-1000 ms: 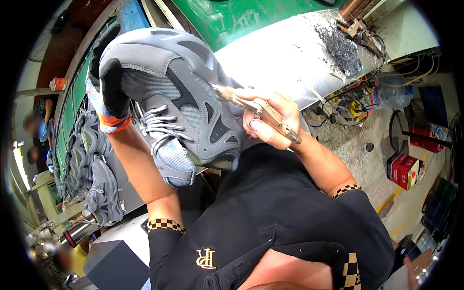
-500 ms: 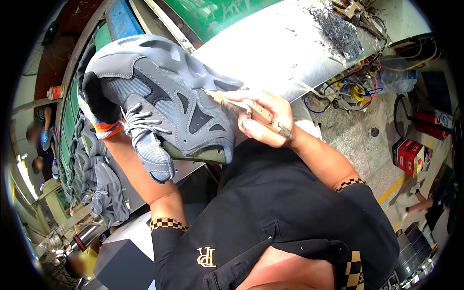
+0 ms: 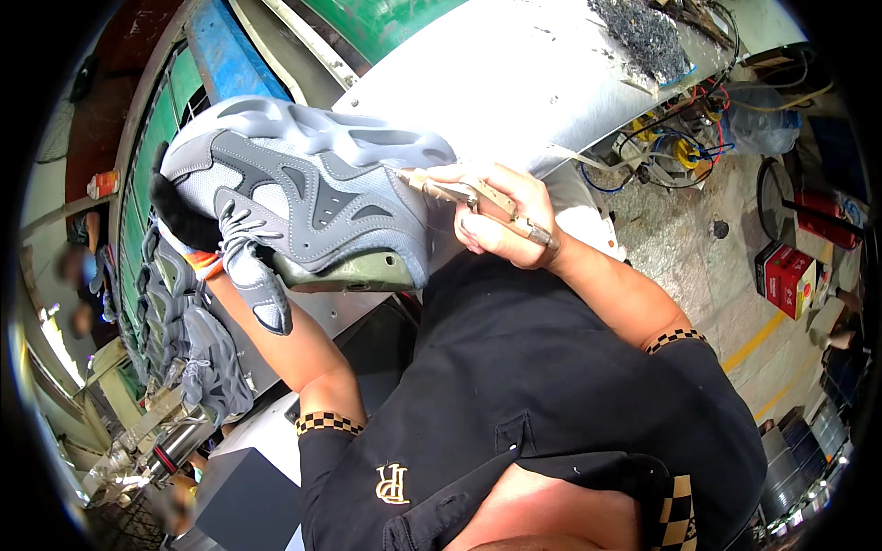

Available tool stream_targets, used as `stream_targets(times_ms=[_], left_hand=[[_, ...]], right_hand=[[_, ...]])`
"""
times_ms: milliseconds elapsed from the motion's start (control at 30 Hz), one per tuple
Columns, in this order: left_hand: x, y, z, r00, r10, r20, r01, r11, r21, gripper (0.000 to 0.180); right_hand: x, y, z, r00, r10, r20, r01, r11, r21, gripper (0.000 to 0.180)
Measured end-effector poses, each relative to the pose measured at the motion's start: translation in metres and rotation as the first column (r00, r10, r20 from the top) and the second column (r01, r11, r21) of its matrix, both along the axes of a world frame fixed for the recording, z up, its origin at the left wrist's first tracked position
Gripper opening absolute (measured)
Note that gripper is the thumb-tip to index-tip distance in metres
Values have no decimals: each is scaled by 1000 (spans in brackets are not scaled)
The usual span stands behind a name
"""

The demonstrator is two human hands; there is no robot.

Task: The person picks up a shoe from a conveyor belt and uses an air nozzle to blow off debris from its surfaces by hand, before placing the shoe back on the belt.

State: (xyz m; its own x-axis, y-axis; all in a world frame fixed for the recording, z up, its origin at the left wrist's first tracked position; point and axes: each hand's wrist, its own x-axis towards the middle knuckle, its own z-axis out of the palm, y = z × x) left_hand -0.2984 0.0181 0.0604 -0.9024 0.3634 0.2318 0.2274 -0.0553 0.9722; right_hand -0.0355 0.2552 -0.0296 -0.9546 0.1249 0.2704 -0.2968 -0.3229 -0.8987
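A grey sneaker (image 3: 312, 197) with a thick moulded sole is held up in front of me, sole upward and toe to the right. My left forearm (image 3: 276, 340) runs up into the shoe's collar, and my left hand is hidden inside, carrying the shoe. My right hand (image 3: 501, 230) grips a thin tool with a metal shaft (image 3: 478, 197). Its tip touches the sneaker at the toe, where sole and upper meet.
Several more grey sneakers (image 3: 175, 321) hang in a row on a green rack at the left. A pale metal machine surface (image 3: 514, 83) lies behind the shoe, with dark shavings (image 3: 643, 37) on it. Loose wires (image 3: 671, 147) and a red box (image 3: 790, 275) lie at the right. Another person (image 3: 73, 275) stands far left.
The sneaker has swung from toe-down to nearly level, toe to the right. My right hand has stayed at the toe with the tool.
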Motion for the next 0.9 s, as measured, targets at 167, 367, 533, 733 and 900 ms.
stream_targets(times_ms=[167,367,533,733,900], left_hand=[[33,-39,-6,926,72,370,-183,944,273,66],[86,-64,-37,893,290,343,-301,953,-22,62],[147,-114,-58,931,354,94,-312,901,-301,57],[235,-106,-44,654,354,668,-375,919,-120,57],[267,-69,-41,486,244,839,-378,925,-50,64]], right_hand=[[-1,-10,6,998,67,-13,-68,991,-117,48],[-8,-20,0,1000,13,-11,-15,987,-158,46],[-33,-37,-4,995,-99,25,99,995,0,43],[-48,-60,-7,980,74,185,-72,997,-18,45],[-68,-71,-5,978,92,189,-85,995,-48,41]])
